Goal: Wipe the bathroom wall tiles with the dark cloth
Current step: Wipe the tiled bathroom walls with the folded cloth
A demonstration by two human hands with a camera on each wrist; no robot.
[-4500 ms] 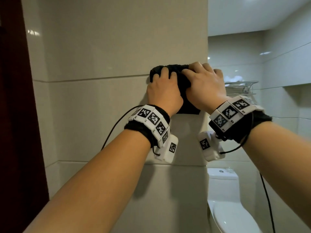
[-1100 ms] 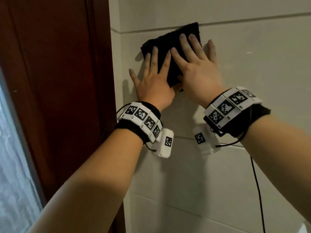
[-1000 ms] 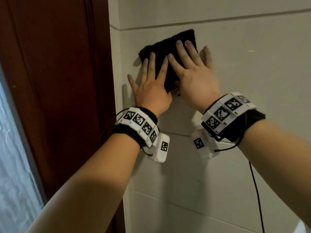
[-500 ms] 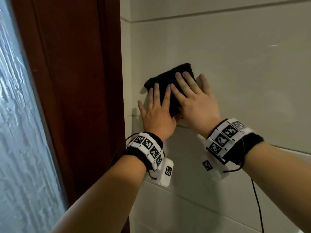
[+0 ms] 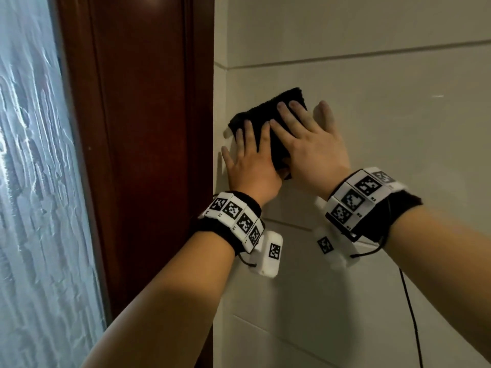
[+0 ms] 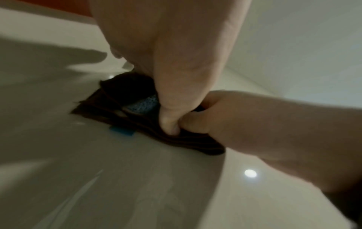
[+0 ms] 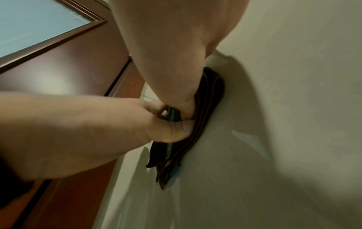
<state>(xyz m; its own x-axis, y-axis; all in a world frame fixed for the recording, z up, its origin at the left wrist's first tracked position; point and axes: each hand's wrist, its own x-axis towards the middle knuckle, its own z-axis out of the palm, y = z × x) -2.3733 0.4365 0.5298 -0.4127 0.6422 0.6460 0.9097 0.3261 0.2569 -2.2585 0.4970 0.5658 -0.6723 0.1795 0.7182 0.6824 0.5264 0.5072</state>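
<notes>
The dark cloth (image 5: pixel 268 120), folded into a thick pad, lies flat against the pale wall tiles (image 5: pixel 385 134), close to the tiles' left edge where they meet the red-brown door frame (image 5: pixel 148 128). Both hands press it there. In the head view the left hand (image 5: pixel 251 166) covers the cloth's lower left part with fingers straight and spread, its outer fingers reaching onto bare tile; the right hand (image 5: pixel 310 144) lies over the right part, fingers also straight, the little finger resting on tile past the cloth's right edge.

The wrist views show what the head view hides: the thumbs. From the left wrist, both thumbs meet at the cloth's (image 6: pixel 141 124) lower edge, pressing on its stacked layers, and a small blue tag (image 6: pixel 121 131) sticks out from under the fold onto the tile. From the right wrist, the layered edge of the cloth (image 7: pixel 197 130) appears side-on, pinned flat to the tile, with the left thumb tip on it.

Left of the frame, the head view shows a frosted glass panel (image 5: pixel 34 181). A horizontal grout line (image 5: pixel 372 53) runs across the tiles above the hands.
</notes>
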